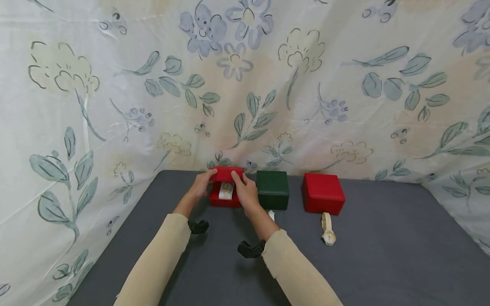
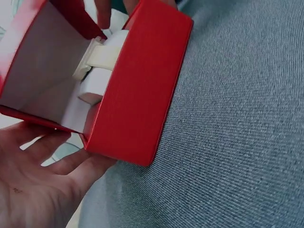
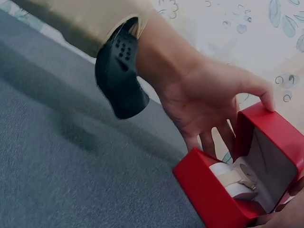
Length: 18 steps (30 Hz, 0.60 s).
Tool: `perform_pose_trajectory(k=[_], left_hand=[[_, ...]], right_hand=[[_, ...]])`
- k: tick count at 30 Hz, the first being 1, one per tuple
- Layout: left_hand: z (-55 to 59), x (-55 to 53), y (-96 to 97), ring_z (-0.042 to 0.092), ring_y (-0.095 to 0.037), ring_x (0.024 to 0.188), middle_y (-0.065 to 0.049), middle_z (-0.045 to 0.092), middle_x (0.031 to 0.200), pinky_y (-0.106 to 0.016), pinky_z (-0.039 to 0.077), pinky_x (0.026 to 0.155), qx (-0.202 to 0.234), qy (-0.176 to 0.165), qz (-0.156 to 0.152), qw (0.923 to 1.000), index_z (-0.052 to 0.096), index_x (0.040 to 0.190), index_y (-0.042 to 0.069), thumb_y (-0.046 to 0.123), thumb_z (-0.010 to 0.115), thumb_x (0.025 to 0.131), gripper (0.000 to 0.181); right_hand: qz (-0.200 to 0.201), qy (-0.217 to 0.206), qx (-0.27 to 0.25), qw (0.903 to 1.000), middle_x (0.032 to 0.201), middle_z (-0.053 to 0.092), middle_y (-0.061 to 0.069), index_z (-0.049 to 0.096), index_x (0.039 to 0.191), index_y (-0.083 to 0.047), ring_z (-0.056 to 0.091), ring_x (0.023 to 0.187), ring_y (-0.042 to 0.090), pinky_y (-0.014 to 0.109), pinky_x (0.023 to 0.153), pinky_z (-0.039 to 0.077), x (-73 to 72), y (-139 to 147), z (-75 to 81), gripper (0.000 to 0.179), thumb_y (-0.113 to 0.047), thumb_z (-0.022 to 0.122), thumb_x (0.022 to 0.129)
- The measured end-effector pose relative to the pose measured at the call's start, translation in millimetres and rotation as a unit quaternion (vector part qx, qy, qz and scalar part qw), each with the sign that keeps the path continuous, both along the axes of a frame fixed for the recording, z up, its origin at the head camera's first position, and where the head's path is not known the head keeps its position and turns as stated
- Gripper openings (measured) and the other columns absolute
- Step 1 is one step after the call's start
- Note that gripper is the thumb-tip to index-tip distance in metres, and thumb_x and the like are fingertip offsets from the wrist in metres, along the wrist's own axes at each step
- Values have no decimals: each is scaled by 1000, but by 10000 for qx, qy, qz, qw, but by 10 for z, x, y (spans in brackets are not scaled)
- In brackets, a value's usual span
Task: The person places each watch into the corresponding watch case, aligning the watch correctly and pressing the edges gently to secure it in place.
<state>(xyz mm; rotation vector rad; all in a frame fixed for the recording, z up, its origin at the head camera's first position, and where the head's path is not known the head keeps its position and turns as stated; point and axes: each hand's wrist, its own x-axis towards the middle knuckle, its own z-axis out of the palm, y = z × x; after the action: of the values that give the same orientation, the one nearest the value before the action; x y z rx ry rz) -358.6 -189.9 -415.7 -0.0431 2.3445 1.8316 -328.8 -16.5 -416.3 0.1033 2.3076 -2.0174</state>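
At the back left of the table, a red watch box [image 1: 215,201] stands with its hinged lid [image 1: 226,173] partly raised. Inside, a cream-strapped watch [image 1: 226,191] wraps a white cushion [image 2: 97,81]. My left hand [image 1: 198,187] holds the box's left end, its fingers at the lid and the base in the left wrist view. On the opposite end, my right hand [image 1: 248,193] grips the lid, thumb on top, as the right wrist view shows. Its other fingers are partly hidden behind the box.
A closed green box [image 1: 272,190] stands just right of my right hand, then a closed red box [image 1: 324,194]. In front of that lies a cream-strapped watch [image 1: 328,230]. A white strap [image 1: 271,215] shows partly behind my right forearm. Floral cloth [image 1: 252,140] hangs behind the table.
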Motion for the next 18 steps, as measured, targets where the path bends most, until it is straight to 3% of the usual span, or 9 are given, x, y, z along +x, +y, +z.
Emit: perform_pose_trajectory(k=[4,9,14,18], left_hand=[[-40,19,-17,41,-35,135,-16,42,149,-58,37,109,170,55,-3,9998,39,146,5,47,40,97,64],[-136,42,-33,45,-33,134,-15,40,152,-51,40,109,-159,120,61,9998,35,150,8,42,46,97,63],[-176,76,19,45,-32,132,-15,41,151,-51,39,110,-612,392,195,9972,33,151,14,32,51,97,60],[-174,127,69,48,-31,128,-15,45,148,-50,41,108,-683,483,296,9961,35,150,14,30,50,97,58]], right_hand=[[-70,-7,81,9999,151,44,9,41,147,-11,44,134,30,53,111,37,8,-1,-61,75,-61,50,92],[-83,-10,520,9986,137,56,12,51,139,-6,55,117,28,46,98,50,65,-41,-162,57,-44,52,97],[-56,20,648,9979,148,46,15,35,148,-4,50,129,31,48,104,46,96,-61,-162,58,-29,52,99],[-74,-34,653,9978,151,42,15,33,149,-5,46,133,32,50,107,43,67,-63,-163,57,-27,50,100]])
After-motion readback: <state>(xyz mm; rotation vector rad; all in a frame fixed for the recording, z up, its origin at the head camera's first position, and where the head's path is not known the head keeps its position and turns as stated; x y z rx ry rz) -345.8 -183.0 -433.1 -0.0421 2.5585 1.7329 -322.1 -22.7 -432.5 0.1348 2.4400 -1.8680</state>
